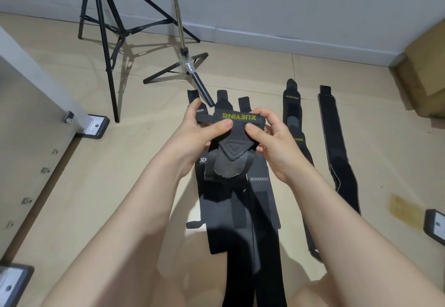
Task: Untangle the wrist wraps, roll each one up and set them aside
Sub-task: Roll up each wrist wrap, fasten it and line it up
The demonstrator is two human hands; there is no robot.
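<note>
Pinching wrap [231,135] w/ both hands [199,133] [272,138]; loose tail risking snagging on straps [240,210] on floor, unrolling.

The black elastic wrist wrap [231,143] pinched between the left hand [199,133] and the right hand [272,140] bore the word "XUEYING" in yellow-green letters, seen upside down on its top band. A white "BOKEERSI" tag stood on a black wrap lying flat on the floor [261,186] under the hands, and the letters "TEP" showed on a black strap end [195,104] beside the left fingers. A long black wrap to the right [295,118] carried "XUEYING" near its far end and a partly hidden "…EYING" lower down.
</note>
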